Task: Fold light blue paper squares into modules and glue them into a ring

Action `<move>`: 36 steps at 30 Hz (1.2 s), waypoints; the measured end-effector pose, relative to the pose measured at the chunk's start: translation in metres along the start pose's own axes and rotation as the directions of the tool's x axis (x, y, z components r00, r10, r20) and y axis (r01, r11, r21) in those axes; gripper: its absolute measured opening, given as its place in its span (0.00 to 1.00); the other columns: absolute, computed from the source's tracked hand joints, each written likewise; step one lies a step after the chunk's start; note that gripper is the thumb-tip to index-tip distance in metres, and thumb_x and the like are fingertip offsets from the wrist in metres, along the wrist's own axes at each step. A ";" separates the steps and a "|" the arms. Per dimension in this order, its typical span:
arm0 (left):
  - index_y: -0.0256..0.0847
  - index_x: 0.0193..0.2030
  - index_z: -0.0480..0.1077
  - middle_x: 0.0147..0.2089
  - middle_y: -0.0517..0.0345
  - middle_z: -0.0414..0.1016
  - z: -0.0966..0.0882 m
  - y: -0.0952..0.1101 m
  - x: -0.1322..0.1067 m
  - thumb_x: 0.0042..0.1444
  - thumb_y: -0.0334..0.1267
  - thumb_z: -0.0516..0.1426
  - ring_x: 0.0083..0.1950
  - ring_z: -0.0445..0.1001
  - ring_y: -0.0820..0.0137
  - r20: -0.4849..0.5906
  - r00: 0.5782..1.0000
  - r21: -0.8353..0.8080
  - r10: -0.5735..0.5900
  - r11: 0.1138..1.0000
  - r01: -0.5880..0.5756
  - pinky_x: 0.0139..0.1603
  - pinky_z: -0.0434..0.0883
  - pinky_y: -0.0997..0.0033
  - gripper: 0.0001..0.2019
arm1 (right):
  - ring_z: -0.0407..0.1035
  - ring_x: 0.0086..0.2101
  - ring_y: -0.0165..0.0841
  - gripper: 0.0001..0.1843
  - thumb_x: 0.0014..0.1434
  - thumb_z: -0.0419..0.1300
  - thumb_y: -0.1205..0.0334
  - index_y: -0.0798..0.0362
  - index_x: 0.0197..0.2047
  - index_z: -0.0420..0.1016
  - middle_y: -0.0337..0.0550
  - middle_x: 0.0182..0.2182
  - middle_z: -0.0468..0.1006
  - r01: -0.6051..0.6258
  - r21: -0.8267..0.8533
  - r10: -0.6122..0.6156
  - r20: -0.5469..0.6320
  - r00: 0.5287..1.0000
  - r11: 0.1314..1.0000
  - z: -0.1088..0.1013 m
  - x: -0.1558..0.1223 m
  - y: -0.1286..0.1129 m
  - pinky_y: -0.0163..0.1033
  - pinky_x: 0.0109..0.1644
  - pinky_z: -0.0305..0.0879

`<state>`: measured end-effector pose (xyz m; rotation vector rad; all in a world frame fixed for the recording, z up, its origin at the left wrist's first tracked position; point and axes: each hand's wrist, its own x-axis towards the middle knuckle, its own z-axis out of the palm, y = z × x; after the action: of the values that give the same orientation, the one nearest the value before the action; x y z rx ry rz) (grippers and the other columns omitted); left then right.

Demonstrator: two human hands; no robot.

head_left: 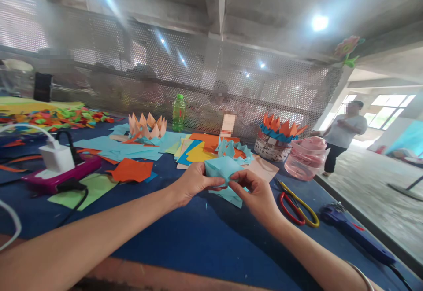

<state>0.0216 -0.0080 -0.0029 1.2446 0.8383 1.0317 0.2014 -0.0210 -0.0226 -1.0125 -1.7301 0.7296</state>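
Note:
A folded piece of light blue paper is held up over the table between both hands. My left hand grips its left side, thumb along the front. On its right lower edge, my right hand pinches the paper between thumb and fingers. More light blue paper lies on the table just beneath. Behind the hands sits a ring of pointed light blue paper folds. Scissors with one red and one yellow handle rest right of my right hand.
A blue corded tool lies at the right edge, near a pink transparent jar. A purple power strip with cables stands left. Behind are a green bottle, a peach paper crown and an orange-and-blue one. A person stands right.

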 end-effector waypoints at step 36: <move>0.33 0.34 0.75 0.29 0.54 0.79 0.001 -0.003 -0.001 0.38 0.34 0.66 0.32 0.77 0.68 0.047 0.995 0.109 -0.083 0.991 0.078 0.37 0.73 0.71 0.13 | 0.71 0.31 0.32 0.26 0.51 0.63 0.59 0.49 0.51 0.57 0.41 0.35 0.75 -0.057 0.178 0.058 0.002 0.998 0.982 0.005 0.000 0.000 0.38 0.35 0.68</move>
<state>0.0227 -0.0092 -0.0054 1.3119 0.9068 0.8959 0.1965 -0.0207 -0.0248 -0.9431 -1.6071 0.9024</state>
